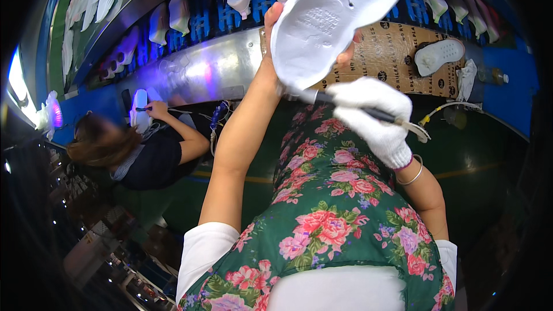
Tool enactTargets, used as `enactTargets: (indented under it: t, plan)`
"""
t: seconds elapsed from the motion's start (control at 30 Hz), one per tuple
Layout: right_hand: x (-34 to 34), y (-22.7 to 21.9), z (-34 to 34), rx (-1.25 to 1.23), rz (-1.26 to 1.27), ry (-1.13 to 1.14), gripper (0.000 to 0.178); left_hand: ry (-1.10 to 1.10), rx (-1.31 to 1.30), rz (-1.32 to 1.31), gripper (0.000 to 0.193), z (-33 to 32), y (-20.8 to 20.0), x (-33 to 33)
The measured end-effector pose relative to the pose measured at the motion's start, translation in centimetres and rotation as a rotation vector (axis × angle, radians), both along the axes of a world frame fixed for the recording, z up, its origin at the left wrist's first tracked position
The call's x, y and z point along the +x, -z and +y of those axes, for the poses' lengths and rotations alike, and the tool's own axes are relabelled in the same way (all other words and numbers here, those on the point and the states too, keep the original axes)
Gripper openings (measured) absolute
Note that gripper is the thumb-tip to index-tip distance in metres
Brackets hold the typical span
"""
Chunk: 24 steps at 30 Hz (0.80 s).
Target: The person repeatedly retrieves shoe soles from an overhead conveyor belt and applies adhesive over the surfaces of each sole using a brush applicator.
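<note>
At top centre of the frame our bare left hand (273,29) grips a white sole (337,14); our gloved right hand (374,118) clasps a dark pen-like tool (345,103).

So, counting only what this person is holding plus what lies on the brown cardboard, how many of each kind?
White soles: 2, the held sole in the left hand and the lying sole on the brown cardboard.
Pen-like tool: 1, in the gloved right hand.
Total: 3.

Second sole (439,56) on brown cardboard (391,57); co-worker (144,155) seated left; floral apron (340,213).
</note>
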State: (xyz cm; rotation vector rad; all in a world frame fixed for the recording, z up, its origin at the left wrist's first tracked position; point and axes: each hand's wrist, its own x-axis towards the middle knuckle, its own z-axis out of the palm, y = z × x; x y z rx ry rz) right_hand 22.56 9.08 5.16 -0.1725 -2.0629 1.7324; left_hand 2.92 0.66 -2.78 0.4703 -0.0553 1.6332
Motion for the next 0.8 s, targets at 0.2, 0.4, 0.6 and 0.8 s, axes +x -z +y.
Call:
enactTargets:
  t: [0.2,0.4,0.6,0.8]
  plan:
    - [0.4,0.0,-0.8,-0.109,-0.050,-0.178,0.015,-0.067,-0.105,-0.022,0.109,-1.0,0.3,0.0]
    - [0.8,0.0,0.3,-0.327,-0.261,-0.289,0.021,-0.225,-0.426,-0.051,0.108,-3.5,-0.4,2.0]
    - [-1.3,-1.3,4.5,0.106,-0.072,-0.039,0.019,-0.277,-0.591,-0.140,0.089,-4.1,-1.4,4.3]
    - [-5.4,-1.6,9.4,0.587,0.217,0.216,0.019,-0.278,-0.560,-0.147,0.084,-4.5,-0.7,7.1]
